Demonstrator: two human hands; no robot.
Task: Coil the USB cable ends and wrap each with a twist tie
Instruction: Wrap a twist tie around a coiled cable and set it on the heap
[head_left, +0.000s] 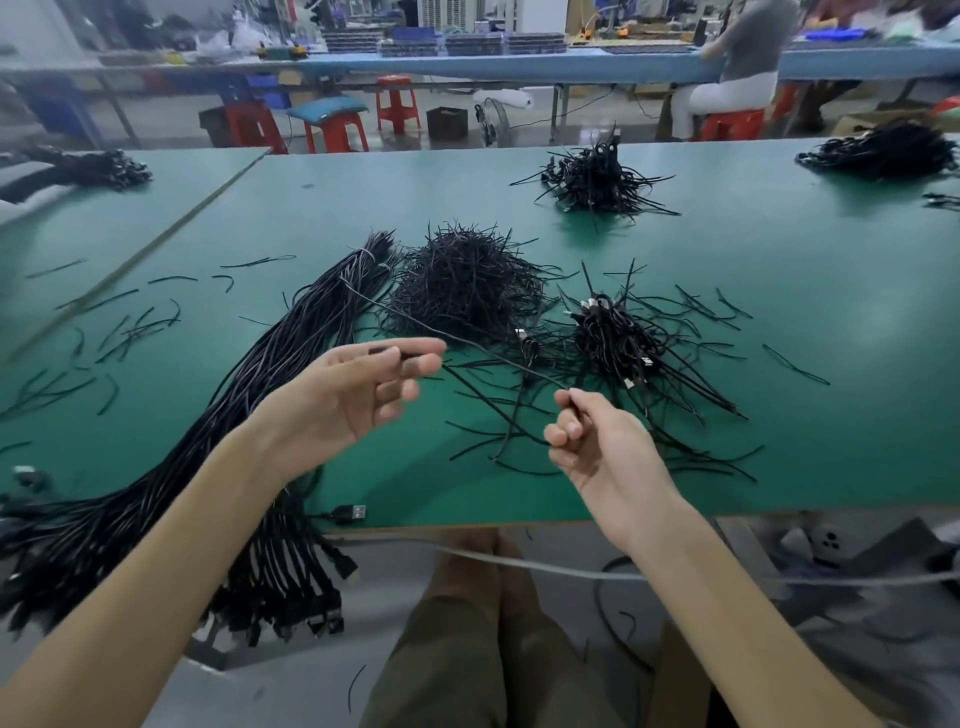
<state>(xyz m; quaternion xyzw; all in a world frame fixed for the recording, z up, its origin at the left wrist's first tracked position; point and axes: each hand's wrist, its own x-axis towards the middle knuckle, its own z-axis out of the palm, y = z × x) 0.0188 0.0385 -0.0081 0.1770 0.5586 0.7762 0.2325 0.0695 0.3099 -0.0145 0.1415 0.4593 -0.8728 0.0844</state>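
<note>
One thin black USB cable (457, 338) runs from the big bundle of black cables (270, 395) on the left across to my right hand (597, 441), which pinches it between thumb and curled fingers. My left hand (358, 389) is raised palm up and pinches a dark cable end at its fingertips. Behind my hands lies a heap of black twist ties (467, 286). To its right sits a pile of coiled, tied cables (618, 338). Both hands hover above the green table (779, 441).
Loose twist ties (119, 332) are scattered over the left of the table and around my right hand. More cable piles (597, 176) lie at the back and far right (888, 150). A USB plug (350, 513) rests at the near edge. Red stools and a seated person are behind.
</note>
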